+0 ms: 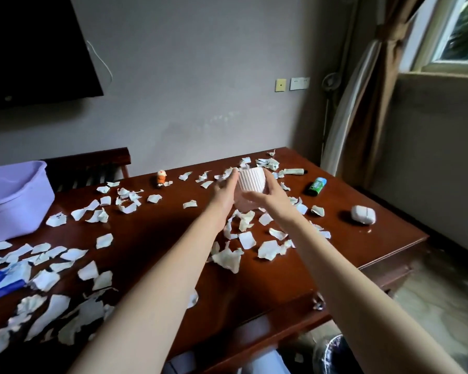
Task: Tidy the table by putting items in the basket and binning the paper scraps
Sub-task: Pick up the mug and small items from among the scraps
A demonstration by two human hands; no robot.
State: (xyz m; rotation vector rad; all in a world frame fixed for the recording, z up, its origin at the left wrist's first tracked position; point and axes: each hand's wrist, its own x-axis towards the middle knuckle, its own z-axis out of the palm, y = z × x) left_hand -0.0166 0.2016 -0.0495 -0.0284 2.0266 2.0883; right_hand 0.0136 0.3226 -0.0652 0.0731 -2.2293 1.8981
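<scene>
Both of my arms stretch over the dark wooden table [335,247]. My left hand [224,194] and my right hand [268,197] hold a small white ribbed basket [250,179] between them, lifted above the table's far middle. Torn white paper scraps [227,259] lie scattered over most of the tabletop, thickest at the near left. A small orange figurine [161,178] stands at the far edge. A green lighter [317,186], a white tube [293,171] and a white earbud case [363,214] lie on the right side.
A lilac plastic tub [14,203] sits at the table's left end. A blue object [0,286] lies among scraps at the near left. A bin with a liner [335,354] stands on the floor at the lower right. A chair back [92,168] is behind the table.
</scene>
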